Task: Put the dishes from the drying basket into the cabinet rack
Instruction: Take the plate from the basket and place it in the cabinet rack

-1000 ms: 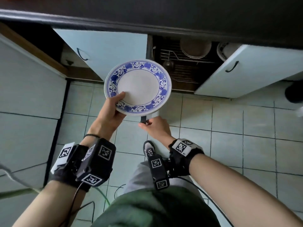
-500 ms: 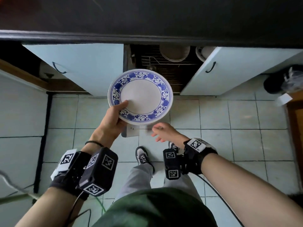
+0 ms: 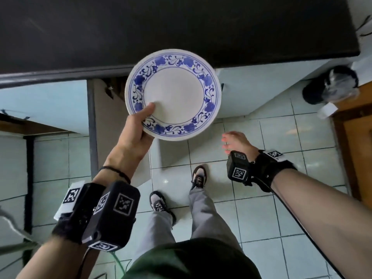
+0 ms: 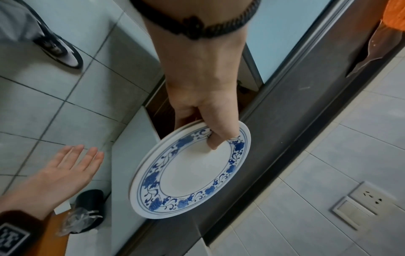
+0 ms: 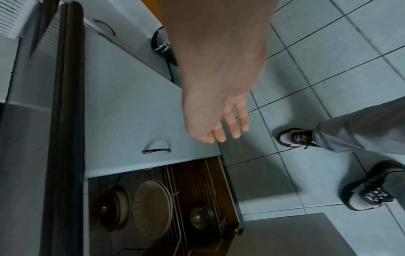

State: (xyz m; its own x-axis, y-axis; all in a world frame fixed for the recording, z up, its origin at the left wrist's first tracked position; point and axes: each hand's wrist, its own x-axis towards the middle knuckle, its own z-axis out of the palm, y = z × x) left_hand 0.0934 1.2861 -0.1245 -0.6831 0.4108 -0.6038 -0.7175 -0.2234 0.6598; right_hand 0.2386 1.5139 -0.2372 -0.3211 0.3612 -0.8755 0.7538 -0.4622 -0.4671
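A white plate (image 3: 174,95) with a blue flower rim is held level in front of the dark counter edge. My left hand (image 3: 145,119) grips its near-left rim, thumb on top and fingers beneath. The left wrist view shows the thumb (image 4: 219,138) pressed on the plate (image 4: 192,173). My right hand (image 3: 233,141) hangs open and empty to the right of the plate, fingers straight, over the floor tiles; it also shows as the right hand (image 5: 223,124) above the cabinet door. The wire cabinet rack (image 5: 186,190) lies below, holding pale plates (image 5: 151,206) and a bowl (image 5: 114,207).
The black countertop (image 3: 181,27) overhangs the cabinet. Pale blue cabinet doors stand open at left (image 3: 50,101) and right (image 3: 251,91). A black bin with a plastic bag (image 3: 330,85) and a wooden panel (image 3: 354,127) are at the right. My feet (image 3: 199,176) stand on tiled floor.
My right hand let go of the plate's near edge and drew away to the right. The left hand alone now holds the plate, which has come up in front of the counter edge.
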